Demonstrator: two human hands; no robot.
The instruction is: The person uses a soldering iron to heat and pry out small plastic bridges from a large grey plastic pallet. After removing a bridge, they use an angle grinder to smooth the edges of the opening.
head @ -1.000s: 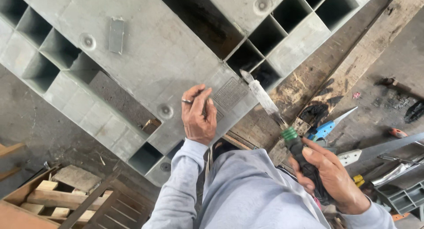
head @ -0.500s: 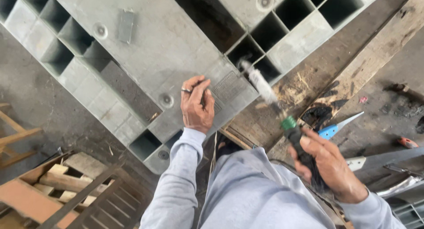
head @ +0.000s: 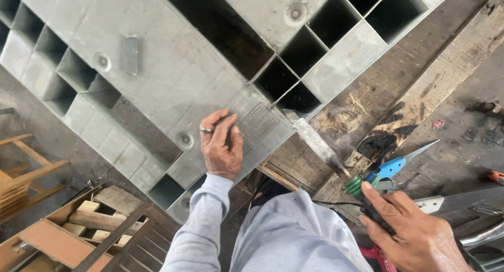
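The left hand (head: 221, 146) lies palm down on the grey plastic pallet (head: 173, 78), fingers held close together and flat against its surface, not gripping anything; a ring sits on one finger. The fingertips rest just beside a small ribbed rectangular panel moulded into the pallet's corner. The right hand (head: 415, 232) is wrapped around the dark handle of a heated flat-blade tool (head: 321, 143), the fingers curled and pressed tight on the grip. From the hand the tool runs up and to the left past a green ribbed collar into a long, dull metal blade, whose tip meets the pallet's edge at the corner cell, with a faint haze around it. The pallet lies tilted across the upper view, its open square cells dark inside. Under the blade is a scorched wooden workbench (head: 420, 99). Just beside the right hand lie blue-handled snips (head: 399, 164). A grey sleeve covers the left forearm. Wooden frames (head: 58, 230) sit at lower left on the floor.
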